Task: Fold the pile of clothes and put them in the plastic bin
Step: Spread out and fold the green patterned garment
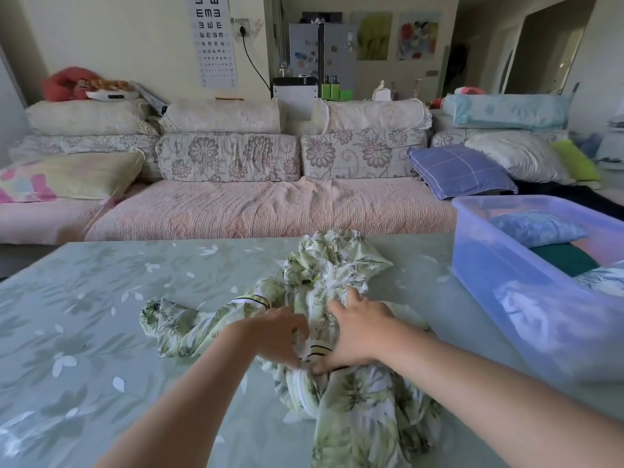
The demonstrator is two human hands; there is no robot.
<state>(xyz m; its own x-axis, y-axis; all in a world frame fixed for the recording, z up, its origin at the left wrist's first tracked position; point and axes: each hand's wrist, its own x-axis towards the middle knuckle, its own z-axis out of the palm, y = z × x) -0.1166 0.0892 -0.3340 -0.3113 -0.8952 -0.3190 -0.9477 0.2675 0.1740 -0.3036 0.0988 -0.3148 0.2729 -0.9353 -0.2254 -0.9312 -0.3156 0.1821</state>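
A crumpled white garment with a green leaf print (324,268) lies heaped in the middle of the table (101,298), one part trailing left and another hanging over the near edge. My left hand (277,336) grips a fold of it near a black-and-yellow striped trim. My right hand (358,329) pinches the cloth right beside it, fingers curled into the fabric. A translucent blue plastic bin (499,265) stands at the right, holding folded clothes: a blue patterned piece (537,228), a dark green one (564,258) and a leaf-print one.
The table has a pale green floral cover. Behind it runs a long sofa (270,207) with pink quilted seats, floral cushions and several pillows, one blue checked (459,170). The bin's near corner stands close to my right forearm.
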